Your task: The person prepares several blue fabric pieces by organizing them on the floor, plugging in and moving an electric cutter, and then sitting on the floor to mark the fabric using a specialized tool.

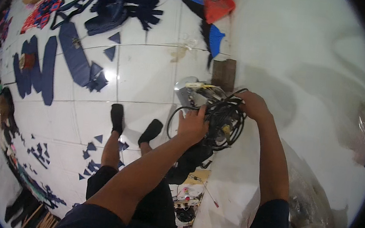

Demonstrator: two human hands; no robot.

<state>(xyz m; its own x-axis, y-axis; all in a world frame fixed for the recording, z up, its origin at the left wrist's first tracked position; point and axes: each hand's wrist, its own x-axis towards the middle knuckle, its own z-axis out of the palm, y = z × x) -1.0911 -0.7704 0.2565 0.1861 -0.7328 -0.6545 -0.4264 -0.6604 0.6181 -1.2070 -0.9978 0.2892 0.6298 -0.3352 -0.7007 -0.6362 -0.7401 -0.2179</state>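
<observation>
A tangled bundle of coiled black cables (233, 134) is between my two hands, beside the white wall. My left hand (193, 124) is at its left side, fingers bent onto the cables, with one loop curving out past the wrist. At the upper right of the coil, my right hand (253, 105) is closed round a cable; its fingertips are partly hidden. Just beyond the bundle sits a grey-white device (185, 91) with a pale yellow-white piece (199, 85) on top. What lies under the coil is hidden.
White tiles bear dark blue fabric strips (49, 70), triangular scraps (110, 53) and a dark cloth heap (109, 10). A red plastic bag (217, 4) lies at the far end. A brown block (223, 74) stands by the wall. Clear plastic (313, 214) is at lower right.
</observation>
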